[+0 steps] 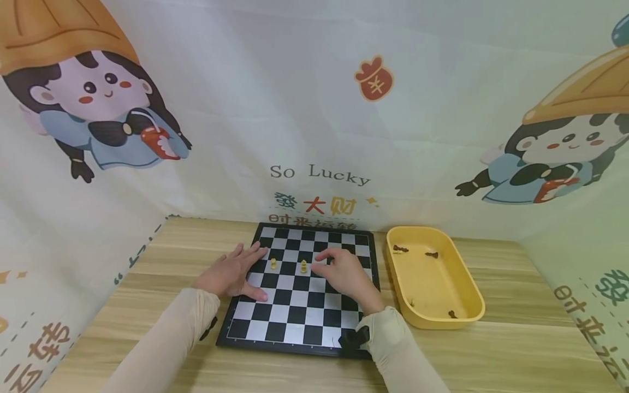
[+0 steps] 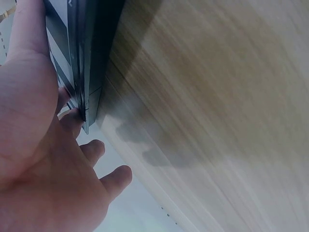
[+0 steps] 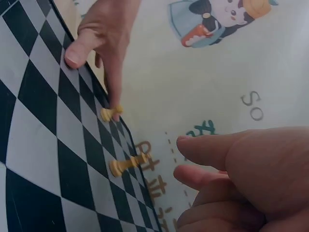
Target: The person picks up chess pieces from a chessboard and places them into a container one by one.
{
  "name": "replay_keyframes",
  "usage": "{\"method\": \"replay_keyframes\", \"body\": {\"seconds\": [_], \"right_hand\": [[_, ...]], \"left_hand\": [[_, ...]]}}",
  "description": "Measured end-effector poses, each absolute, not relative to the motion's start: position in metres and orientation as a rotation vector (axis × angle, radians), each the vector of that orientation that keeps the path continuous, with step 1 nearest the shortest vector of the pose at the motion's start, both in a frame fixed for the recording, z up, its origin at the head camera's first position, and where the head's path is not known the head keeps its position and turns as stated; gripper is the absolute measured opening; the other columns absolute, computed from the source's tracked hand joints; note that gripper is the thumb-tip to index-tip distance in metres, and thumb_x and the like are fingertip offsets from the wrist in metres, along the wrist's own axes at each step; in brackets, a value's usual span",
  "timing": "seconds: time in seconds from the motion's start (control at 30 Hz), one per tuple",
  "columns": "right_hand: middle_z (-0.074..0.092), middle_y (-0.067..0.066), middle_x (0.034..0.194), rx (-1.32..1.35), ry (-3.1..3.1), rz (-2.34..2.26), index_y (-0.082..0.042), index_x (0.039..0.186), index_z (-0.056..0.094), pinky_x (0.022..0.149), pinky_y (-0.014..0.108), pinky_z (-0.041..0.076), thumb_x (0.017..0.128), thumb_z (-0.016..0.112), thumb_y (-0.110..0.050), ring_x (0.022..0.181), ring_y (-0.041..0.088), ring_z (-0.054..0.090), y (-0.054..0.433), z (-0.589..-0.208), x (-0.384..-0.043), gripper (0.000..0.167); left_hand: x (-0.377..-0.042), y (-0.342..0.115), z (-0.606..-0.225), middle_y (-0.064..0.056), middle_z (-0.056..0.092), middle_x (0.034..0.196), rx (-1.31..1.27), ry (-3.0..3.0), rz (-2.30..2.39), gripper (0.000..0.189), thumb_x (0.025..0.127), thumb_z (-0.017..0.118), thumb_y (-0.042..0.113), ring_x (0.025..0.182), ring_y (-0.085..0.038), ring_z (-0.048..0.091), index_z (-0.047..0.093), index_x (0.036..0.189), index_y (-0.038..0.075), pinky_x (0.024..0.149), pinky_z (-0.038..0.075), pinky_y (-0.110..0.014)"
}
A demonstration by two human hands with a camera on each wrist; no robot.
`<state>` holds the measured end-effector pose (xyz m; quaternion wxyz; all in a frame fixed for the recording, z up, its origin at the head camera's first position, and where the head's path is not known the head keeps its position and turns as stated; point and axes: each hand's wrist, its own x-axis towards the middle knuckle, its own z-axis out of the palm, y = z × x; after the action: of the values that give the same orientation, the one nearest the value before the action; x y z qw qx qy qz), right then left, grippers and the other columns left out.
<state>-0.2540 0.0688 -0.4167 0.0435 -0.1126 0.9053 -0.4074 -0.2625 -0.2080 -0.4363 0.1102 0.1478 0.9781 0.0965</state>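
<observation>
A black-and-white chessboard (image 1: 291,314) lies on the table with two gold chess pieces standing on it. The shorter piece (image 1: 273,263) is at the left; a taller piece (image 1: 303,266) stands nearer the middle. My left hand (image 1: 228,273) rests spread over the board's left edge, thumb and fingers on the squares. In the left wrist view, some fingers (image 2: 117,181) reach past the board's dark side. Just right of the taller piece hovers my right hand (image 1: 346,275), thumb and index finger apart. The right wrist view shows a gap between that hand (image 3: 241,179) and the taller piece (image 3: 126,164).
To the right of the board stands a yellow plastic tub (image 1: 432,289), holding several small dark and gold pieces. The wooden table (image 1: 511,284) ends at a printed curtain (image 1: 236,109) behind and at both sides.
</observation>
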Motion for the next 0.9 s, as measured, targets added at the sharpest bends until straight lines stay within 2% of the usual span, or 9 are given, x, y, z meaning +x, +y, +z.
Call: {"method": "replay_keyframes", "body": {"seconds": [0.33, 0.9], "right_hand": [[0.043, -0.005, 0.054, -0.291, 2.685, -1.326, -0.004, 0.122, 0.066, 0.046, 0.024, 0.032, 0.094, 0.071, -0.025, 0.045, 0.011, 0.038, 0.052, -0.435, -0.265, 0.035], [0.048, -0.004, 0.073, -0.198, 2.533, -1.42, -0.007, 0.116, 0.071, 0.058, 0.025, 0.036, 0.084, 0.082, -0.027, 0.066, 0.013, 0.043, 0.043, -0.458, -0.283, 0.039]], "left_hand": [[-0.261, -0.209, -0.435, -0.015, 0.021, 0.171, 0.434, 2.884, 0.276, 0.122, 0.066, 0.08, 0.07, 0.155, -0.051, 0.019, 0.03, 0.162, 0.014, 0.122, 0.024, -0.07], [-0.262, -0.207, -0.436, -0.013, 0.019, 0.172, 0.415, 2.876, 0.278, 0.121, 0.067, 0.079, 0.071, 0.156, -0.049, 0.018, 0.029, 0.162, 0.015, 0.123, 0.023, -0.069]]}}
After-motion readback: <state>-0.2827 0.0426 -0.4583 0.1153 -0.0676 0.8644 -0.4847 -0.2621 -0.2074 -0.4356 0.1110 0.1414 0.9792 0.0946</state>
